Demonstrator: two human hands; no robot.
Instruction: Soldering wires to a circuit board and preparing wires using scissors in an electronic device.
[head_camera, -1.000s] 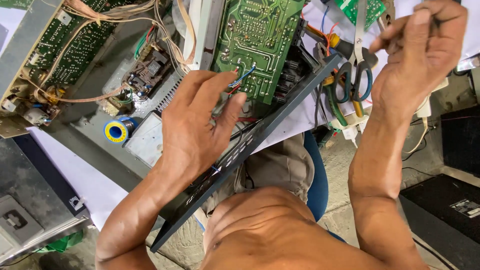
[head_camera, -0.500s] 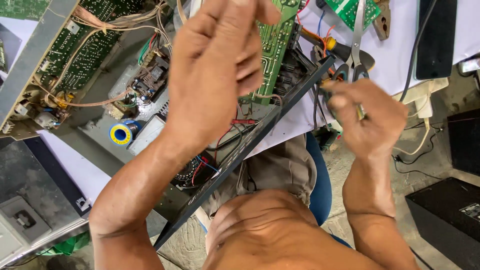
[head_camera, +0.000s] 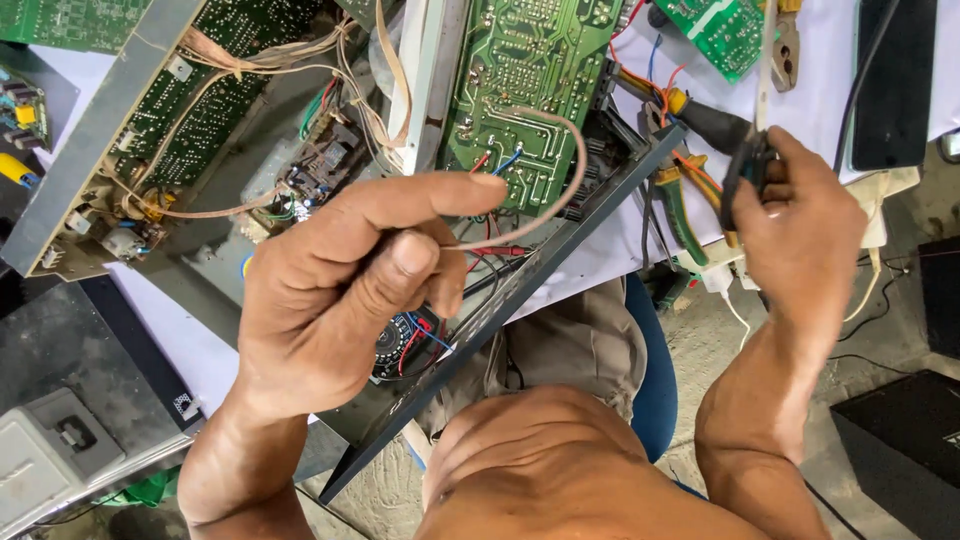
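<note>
Two hands were in use over the opened amplifier chassis (head_camera: 150, 150). The left hand (head_camera: 340, 290) had been raised off the front panel (head_camera: 560, 250), where it lay flat a second before, and was closed loosely with a thin beige wire (head_camera: 560, 190) pinched between thumb and forefinger (head_camera: 420, 195). The wire was seen arching up over the green circuit board (head_camera: 520, 80) and curving back down to the pinch; its far end could not be traced.

The right hand (head_camera: 800, 240) had been moved out to the right edge, just beside the white sheet (head_camera: 820, 110) covering the bench. Its fingers were wrapped shut around a black-handled tool (head_camera: 745, 170), probably scissors or cutters; the working end was hidden by the grip, so the kind could not be confirmed. Half a second before, that hand was lower and nearer the panel edge.

Judged from the shift: the wire had been picked free of the chassis and the tool taken up, hands well apart, so wire and tool were not yet brought together.

Nearby, pliers with orange-and-green handles (head_camera: 680, 200) were left lying on the sheet, touching the panel's right end. A second small green board (head_camera: 720, 30) was lying at the top, a dark flat device (head_camera: 895, 80) at the far right.
</note>
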